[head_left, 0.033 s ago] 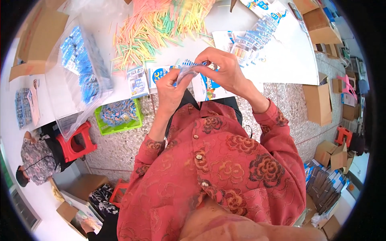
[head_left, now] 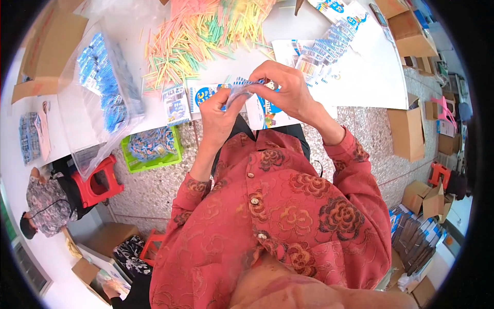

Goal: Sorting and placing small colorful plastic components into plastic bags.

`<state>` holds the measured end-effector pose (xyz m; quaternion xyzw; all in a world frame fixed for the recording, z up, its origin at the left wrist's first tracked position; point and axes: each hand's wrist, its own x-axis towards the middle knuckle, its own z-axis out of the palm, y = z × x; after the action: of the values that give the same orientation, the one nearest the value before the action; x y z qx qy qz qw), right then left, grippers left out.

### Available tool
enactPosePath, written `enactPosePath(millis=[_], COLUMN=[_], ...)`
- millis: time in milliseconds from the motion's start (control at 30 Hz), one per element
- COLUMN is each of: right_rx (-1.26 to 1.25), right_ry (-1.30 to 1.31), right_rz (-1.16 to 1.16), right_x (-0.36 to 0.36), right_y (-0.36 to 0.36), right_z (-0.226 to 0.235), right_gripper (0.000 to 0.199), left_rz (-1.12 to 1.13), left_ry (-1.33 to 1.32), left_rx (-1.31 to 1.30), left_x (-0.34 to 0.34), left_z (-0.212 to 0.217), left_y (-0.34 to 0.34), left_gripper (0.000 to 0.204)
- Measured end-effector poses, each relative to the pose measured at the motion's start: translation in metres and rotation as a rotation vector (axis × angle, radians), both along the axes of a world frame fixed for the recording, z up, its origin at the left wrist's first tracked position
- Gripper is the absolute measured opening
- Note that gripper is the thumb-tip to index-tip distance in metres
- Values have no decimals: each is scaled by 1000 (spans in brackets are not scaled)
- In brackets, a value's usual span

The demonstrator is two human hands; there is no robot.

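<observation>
- Left hand closed, pinching the lower left end of a small clear packet with blue print; right hand closed on its upper right end.
- Packet held in the air between both hands, just above the table's near edge, over the printed cards lying there.
- Contents of packet too small to tell; possibly thin sticks like those in the pile.
- Grip only at fingertips: risk of slip, packet dropping past the near edge onto the stone floor.
- Film looked thin and crumpled: risk of tearing or a spill if pulled apart too hard.
- Pile of coloured sticks loose toward the far edge, some strays scattered closer: risk of a sleeve or forearm sweeping them off or mixing them.
- Big clear bag of blue packets overhung the left edge above the red stool: risk of sliding off if nudged.
- Green basket sat below the near edge, close to the left elbow: knock risk.
- Second stack of packets near the right side, close to the right hand: easy to muddle finished with unfinished.
</observation>
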<state>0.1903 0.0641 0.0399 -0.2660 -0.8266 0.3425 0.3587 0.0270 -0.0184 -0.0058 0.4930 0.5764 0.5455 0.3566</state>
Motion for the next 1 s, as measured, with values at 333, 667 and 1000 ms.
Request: enactPosePath(millis=[333, 667, 1000], right_rx=[286, 353, 426], right_ry=[38, -16, -57], right_rz=[-71, -76, -89], right_x=[-6, -7, -14], right_y=[-7, -13, -21], right_z=[14, 16, 18], right_gripper=[32, 32, 25], left_rz=[76, 101, 200], left_ry=[-121, 42, 183], left_rx=[54, 122, 268], left_x=[-3, -6, -3], left_z=[-1, -2, 1], left_y=[-3, -3, -4], left_gripper=[7, 15, 15])
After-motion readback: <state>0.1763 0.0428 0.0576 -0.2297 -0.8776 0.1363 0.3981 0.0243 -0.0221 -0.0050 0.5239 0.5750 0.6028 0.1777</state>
